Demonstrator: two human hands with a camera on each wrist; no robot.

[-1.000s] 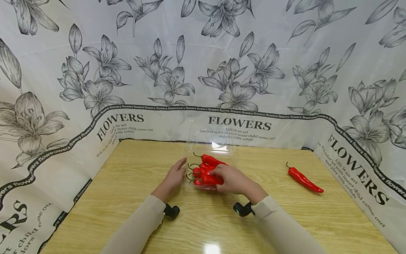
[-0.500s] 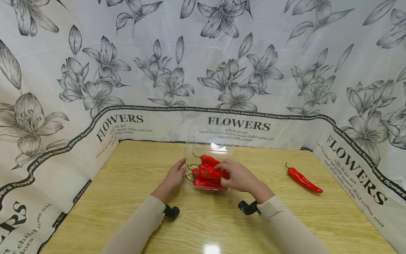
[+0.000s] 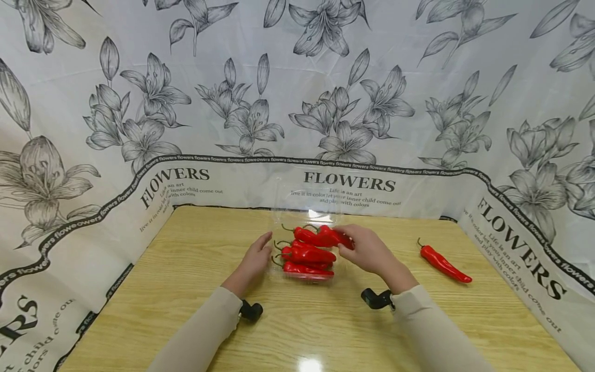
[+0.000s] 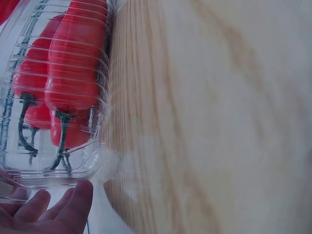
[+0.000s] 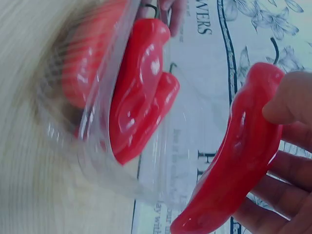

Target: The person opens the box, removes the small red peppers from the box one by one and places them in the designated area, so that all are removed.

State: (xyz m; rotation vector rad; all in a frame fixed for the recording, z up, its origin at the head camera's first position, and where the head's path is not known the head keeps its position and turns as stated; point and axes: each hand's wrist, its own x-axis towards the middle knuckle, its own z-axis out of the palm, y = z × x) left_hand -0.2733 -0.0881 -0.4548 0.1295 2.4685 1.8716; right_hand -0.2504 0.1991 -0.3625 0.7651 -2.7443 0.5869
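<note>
A clear plastic clamshell box (image 4: 51, 179) stands at the middle of the table in the head view, its lid (image 3: 307, 199) raised at the back. Several red peppers (image 3: 309, 254) with green stems lie inside, stems toward the left. My right hand (image 3: 371, 250) holds another red pepper (image 5: 243, 131) over the back right of the box, thumb on one side and fingers behind. That pepper's stem points left in the head view. At the box's left end is my left hand (image 3: 253, 262), fingers extended; the left wrist view shows its fingertips (image 4: 83, 192) right at the rim.
One more red pepper (image 3: 446, 264) lies on the wooden table (image 3: 195, 248) at the right. Flower-printed cloth (image 3: 251, 181) encloses the table at the back and both sides.
My right hand has drawn back from among the peppers, moving right and up with one pepper in its grip. My left hand has stayed at the box's left end.
</note>
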